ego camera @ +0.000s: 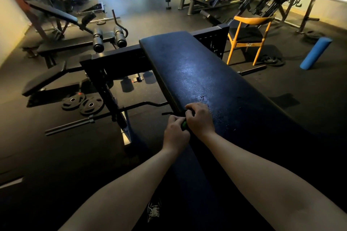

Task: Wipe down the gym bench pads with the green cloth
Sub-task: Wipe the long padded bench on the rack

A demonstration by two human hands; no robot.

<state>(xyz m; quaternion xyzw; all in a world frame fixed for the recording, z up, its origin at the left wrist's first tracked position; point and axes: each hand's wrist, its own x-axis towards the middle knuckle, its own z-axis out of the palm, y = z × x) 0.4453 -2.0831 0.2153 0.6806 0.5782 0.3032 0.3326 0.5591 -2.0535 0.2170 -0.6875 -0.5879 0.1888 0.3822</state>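
Green cloth point(184, 124), bunched small, is gripped by left hand point(175, 134) and right hand point(200, 120) over the glossy black bench pad point(197, 73).

bench pad point(197, 73): dark leather-like cover, fine-grained, faint sheen, wet-looking specks
cloth point(184, 124): green fabric (only a sliver shows)
bench frame point(116, 62): black painted metal, matt
chair point(251, 19): smooth yellowish wood, dark matt seat
roller point(315, 52): blue foam, matt
barbell point(69, 127): grey metal, dull shine
floor point(56, 155): dark, matt, rubber-like
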